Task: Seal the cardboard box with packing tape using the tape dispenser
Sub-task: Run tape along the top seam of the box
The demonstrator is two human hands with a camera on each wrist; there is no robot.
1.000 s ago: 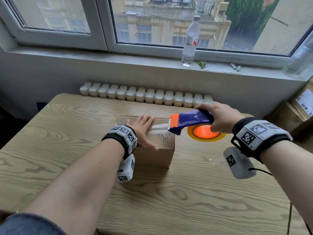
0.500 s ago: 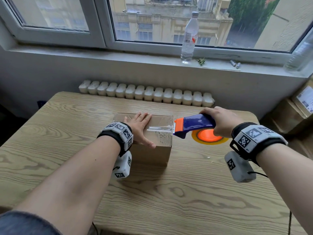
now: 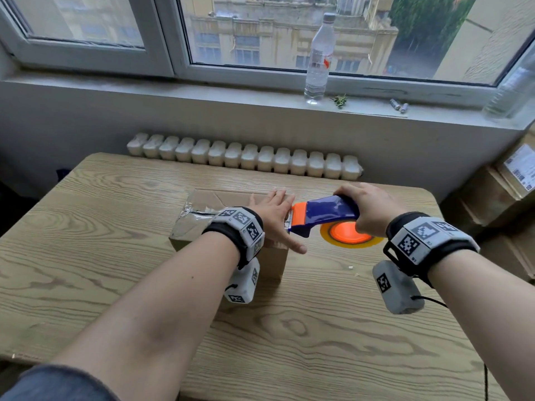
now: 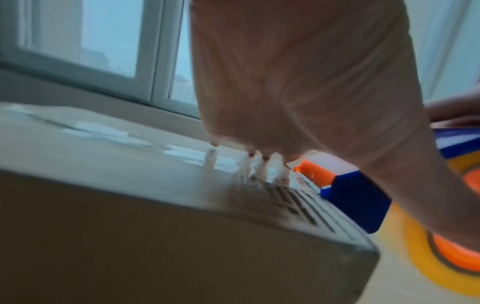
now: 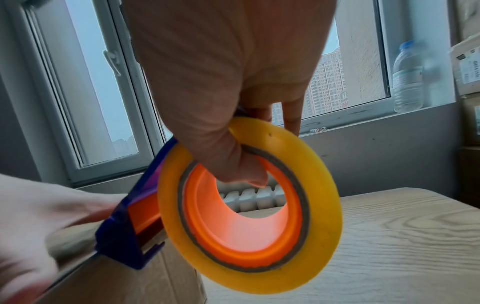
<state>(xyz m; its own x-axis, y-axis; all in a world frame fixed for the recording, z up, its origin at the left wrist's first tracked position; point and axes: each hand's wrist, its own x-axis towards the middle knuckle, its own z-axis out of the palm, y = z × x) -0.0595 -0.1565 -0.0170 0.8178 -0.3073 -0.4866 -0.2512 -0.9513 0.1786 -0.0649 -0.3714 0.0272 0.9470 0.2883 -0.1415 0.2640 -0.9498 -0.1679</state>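
A small cardboard box (image 3: 202,206) sits mid-table, with shiny clear tape along its top seam. My left hand (image 3: 272,212) lies flat with straight fingers on the box's right end, pressing the tape down; in the left wrist view the fingertips (image 4: 262,170) touch the box top (image 4: 103,160). My right hand (image 3: 367,209) grips the blue and orange tape dispenser (image 3: 324,212), thumb hooked through the orange core of the yellow tape roll (image 5: 249,207). The dispenser's orange nose sits at the box's right edge, against my left hand.
The wooden table (image 3: 318,328) stretches around the box. Behind it a white radiator (image 3: 246,157) stands under the windowsill, where a clear water bottle (image 3: 318,56) stands. Cardboard boxes (image 3: 509,183) are stacked at the right.
The left hand slid right along the taped seam to the box's right end. The dispenser stays at the right edge, with the tape strip between it and the box no longer showing.
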